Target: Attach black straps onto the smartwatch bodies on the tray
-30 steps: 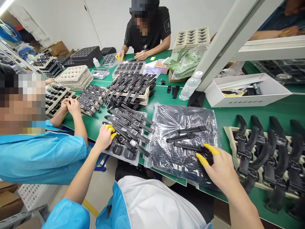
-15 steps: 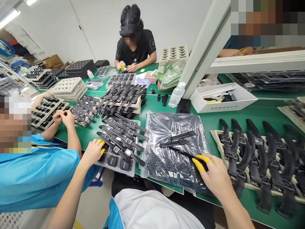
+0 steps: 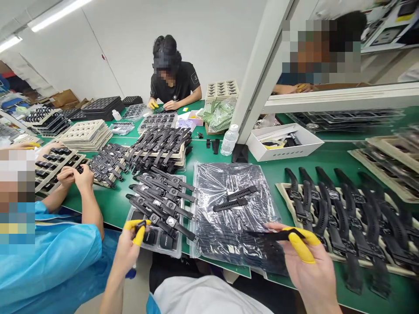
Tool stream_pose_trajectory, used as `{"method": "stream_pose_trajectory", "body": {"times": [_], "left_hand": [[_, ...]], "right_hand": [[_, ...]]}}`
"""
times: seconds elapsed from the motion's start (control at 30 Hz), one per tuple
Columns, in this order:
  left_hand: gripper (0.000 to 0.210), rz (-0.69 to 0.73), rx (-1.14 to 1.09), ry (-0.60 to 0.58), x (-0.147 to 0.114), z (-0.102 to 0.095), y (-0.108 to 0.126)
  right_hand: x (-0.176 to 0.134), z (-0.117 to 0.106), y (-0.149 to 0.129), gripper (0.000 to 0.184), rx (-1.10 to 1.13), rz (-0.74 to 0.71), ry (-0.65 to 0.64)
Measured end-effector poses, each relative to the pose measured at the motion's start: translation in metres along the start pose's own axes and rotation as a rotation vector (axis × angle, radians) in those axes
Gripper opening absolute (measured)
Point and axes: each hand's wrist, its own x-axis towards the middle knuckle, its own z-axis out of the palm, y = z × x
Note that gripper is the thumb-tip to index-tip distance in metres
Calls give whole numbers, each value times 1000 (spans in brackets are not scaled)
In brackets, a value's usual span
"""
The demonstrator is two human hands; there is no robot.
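My right hand point(image 3: 310, 257), with yellow finger cots on, grips a black watch strap point(image 3: 278, 236) between thumb and fingers over the right part of the plastic-wrapped stack point(image 3: 209, 231). Two loose watch straps point(image 3: 231, 205) lie on that wrapping. At the left, my left hand point(image 3: 127, 248), also in yellow finger cots, pinches a small black piece point(image 3: 140, 225); its kind is hard to make out. Just beside it is a clear plastic tray point(image 3: 178, 248) with square black watch bodies point(image 3: 166, 240) in its near pockets. Strapped watches point(image 3: 160, 198) lie across the rest of the tray.
A beige tray of strapped watches point(image 3: 340, 218) sits at the right. Behind the wrapped stack stand a water bottle point(image 3: 230, 140) and a white box point(image 3: 284, 148). One co-worker point(image 3: 173, 83) sits across the table; another in a blue sleeve point(image 3: 59, 257) works close at my left.
My left hand has come away from the tray's edge, lower and palm-up, with a small black piece in it. My right hand has lifted and turned the strap, which is now nearly level.
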Motion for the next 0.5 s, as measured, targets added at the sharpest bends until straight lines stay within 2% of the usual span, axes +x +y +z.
{"method": "stream_pose_trajectory", "body": {"times": [0.07, 0.13, 0.23, 0.3, 0.37, 0.5], "left_hand": [[35, -48, -222, -64, -23, 40, 15], [32, -57, -336, -182, -44, 79, 30], [27, -28, -280, -378, -64, 116, 44], [32, 56, -173, -452, -68, 123, 49], [42, 211, -65, -479, -65, 120, 51], [55, 519, 61, -564, -56, 113, 54]], "right_hand": [[-15, 25, -14, 25, 199, 109, -57], [-38, 53, -26, 26, 310, 251, -186], [-81, 89, -31, 38, 346, 508, -395], [-107, 103, -25, 47, 310, 649, -549], [-125, 107, -15, 57, 271, 743, -653], [-136, 102, 2, 68, 194, 847, -719]]}}
